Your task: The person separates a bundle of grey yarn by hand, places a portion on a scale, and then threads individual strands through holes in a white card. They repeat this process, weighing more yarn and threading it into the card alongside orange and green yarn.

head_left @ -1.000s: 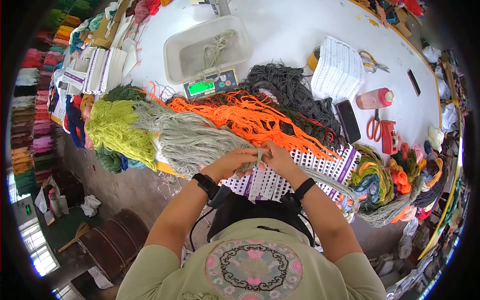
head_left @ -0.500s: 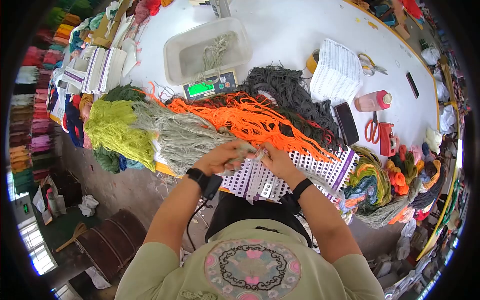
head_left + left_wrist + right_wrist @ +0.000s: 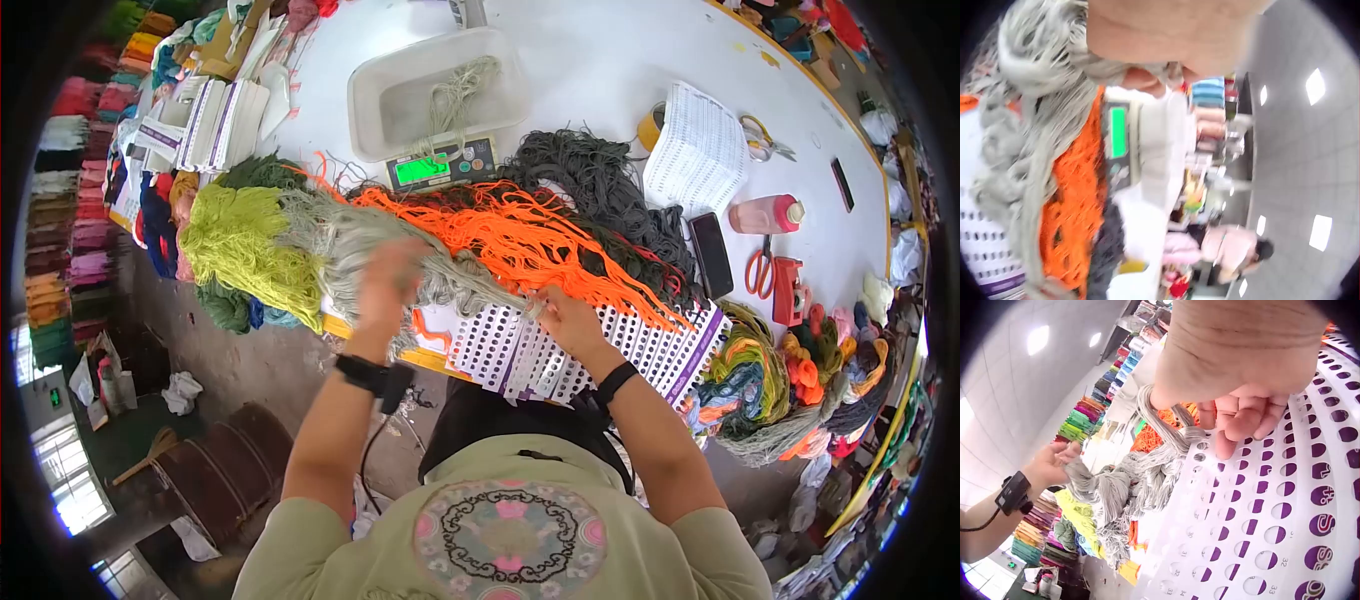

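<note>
A hank of grey yarn [image 3: 455, 268] stretches between the two hands, over the front edge of the table. My left hand [image 3: 392, 278], blurred in the head view, grips the thick bunched part; the right wrist view shows its fingers [image 3: 1063, 453] curled on the strands. My right hand [image 3: 572, 325] pinches the narrow looped end, where the yarn [image 3: 1166, 428] passes by the thumb. Beneath the right hand lie white cards [image 3: 515, 350] with rows of punched holes and purple strips. Bright orange yarn [image 3: 525, 240] lies just behind the hank.
A clear plastic tub [image 3: 362, 115] with some grey yarn stands behind a digital scale [image 3: 425, 168]. Dark grey yarn [image 3: 590, 175], a phone [image 3: 711, 255], red scissors [image 3: 760, 270] and a bottle [image 3: 765, 214] lie right. Yellow-green yarn [image 3: 240, 245] hangs at left, multicoloured skeins [image 3: 750, 365] at right.
My left hand has moved left, away from the right hand, drawing the grey yarn along. The grey tail that trailed right across the cards is gone from there. The right hand stays nearly in place.
</note>
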Demonstrator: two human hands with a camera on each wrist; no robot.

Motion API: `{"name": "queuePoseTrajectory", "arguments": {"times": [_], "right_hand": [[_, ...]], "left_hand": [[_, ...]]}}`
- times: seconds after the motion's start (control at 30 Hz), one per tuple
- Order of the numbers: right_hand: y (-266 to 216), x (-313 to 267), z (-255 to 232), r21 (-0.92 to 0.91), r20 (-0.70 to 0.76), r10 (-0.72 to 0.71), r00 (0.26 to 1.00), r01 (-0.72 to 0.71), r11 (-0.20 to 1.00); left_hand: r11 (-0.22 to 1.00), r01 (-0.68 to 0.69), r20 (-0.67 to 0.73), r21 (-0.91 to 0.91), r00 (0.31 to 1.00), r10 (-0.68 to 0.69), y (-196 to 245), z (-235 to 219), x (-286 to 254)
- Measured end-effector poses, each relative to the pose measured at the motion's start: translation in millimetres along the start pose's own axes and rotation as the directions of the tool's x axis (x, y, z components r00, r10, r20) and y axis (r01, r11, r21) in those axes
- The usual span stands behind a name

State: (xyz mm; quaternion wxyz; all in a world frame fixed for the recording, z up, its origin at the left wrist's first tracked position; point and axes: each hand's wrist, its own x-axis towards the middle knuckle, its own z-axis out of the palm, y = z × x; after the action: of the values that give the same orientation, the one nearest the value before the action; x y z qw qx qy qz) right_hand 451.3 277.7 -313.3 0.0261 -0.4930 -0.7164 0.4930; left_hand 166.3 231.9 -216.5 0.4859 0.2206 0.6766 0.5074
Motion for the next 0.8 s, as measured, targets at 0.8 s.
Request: {"name": "queuePoseTrajectory", "arguments": {"times": [0.8], "right_hand": [[13, 13, 16, -0.157, -0.245, -0.119, 0.962, 0.081, 0.984]], "left_hand": [[0.530, -0.345, 0.497, 0.775, 0.850, -0.174, -59, 49, 26]]}}
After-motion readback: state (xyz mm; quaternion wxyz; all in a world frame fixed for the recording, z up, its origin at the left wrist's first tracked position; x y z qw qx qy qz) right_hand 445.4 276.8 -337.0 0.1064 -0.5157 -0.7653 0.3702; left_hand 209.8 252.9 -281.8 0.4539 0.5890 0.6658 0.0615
